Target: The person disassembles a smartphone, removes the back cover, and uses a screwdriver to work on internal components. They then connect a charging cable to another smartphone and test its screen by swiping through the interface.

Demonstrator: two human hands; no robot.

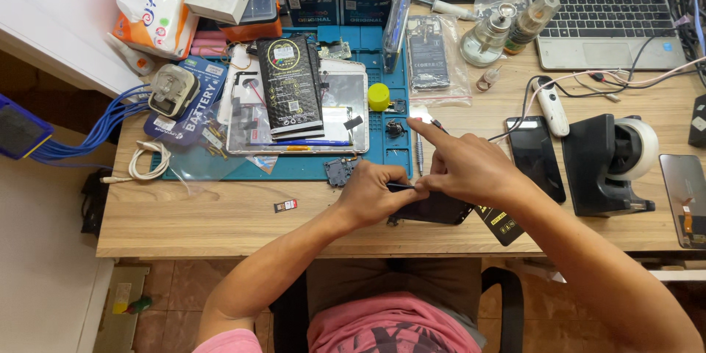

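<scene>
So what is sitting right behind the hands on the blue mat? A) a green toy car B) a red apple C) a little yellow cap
C: a small yellow cap stands on the blue mat, beyond the left hand and right hand, which hold a dark phone.

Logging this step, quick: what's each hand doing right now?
Left hand: closed, gripping the dark phone with a thin dark tool.
Right hand: on the phone, forefinger pointing outward; grip cannot be told.

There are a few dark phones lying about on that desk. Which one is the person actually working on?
The dark phone at the desk's front edge, gripped by the left hand and right hand. The other phone beside the tape dispenser lies untouched.
</scene>
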